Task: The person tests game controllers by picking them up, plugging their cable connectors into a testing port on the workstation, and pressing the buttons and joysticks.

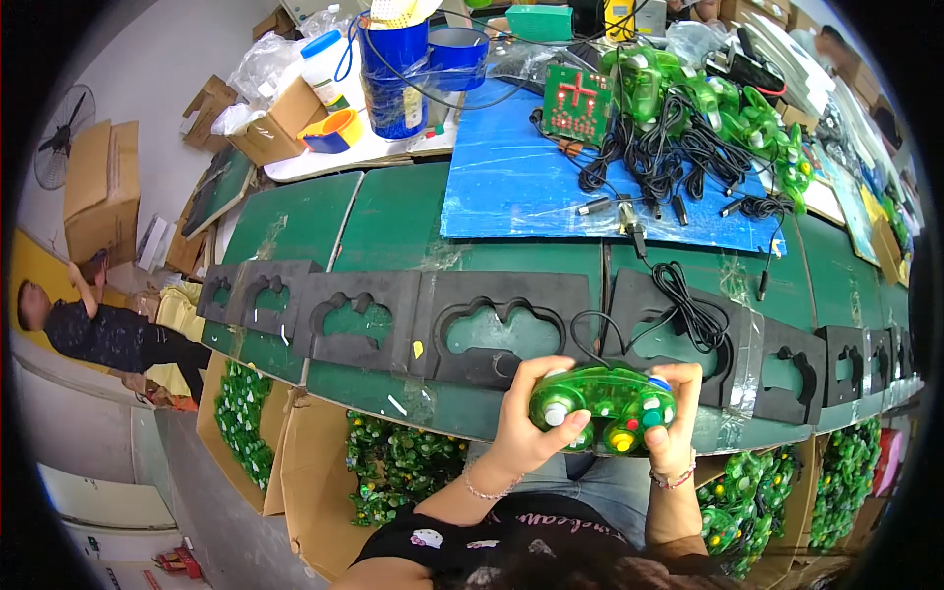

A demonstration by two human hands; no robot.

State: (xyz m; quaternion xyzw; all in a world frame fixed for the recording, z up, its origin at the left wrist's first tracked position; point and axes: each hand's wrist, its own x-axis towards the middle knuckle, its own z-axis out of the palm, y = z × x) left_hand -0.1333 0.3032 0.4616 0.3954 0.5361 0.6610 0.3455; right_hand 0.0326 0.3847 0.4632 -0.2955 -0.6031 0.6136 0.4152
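Observation:
A translucent green game controller (602, 390) is held up in front of me, at the near edge of the green worktable (403, 221). My left hand (524, 425) wraps its left grip, the thumb by the pale grey stick. On the other side my right hand (677, 418) closes round the right grip, thumb near the coloured buttons. The controller's black cable (678, 295) runs up from its top and lies coiled over a black foam holder (723, 369), and its plug end appears joined to a connector (629, 218) on the blue board (501, 177).
More foam holders (500, 329) with controller-shaped cutouts line the table's front. A green circuit board (576, 104) stands behind, beside piled green controllers (649, 84) with black cables. Cardboard boxes (315, 482) of green controllers sit below the edge. At left, another person (88, 329) is near a carton.

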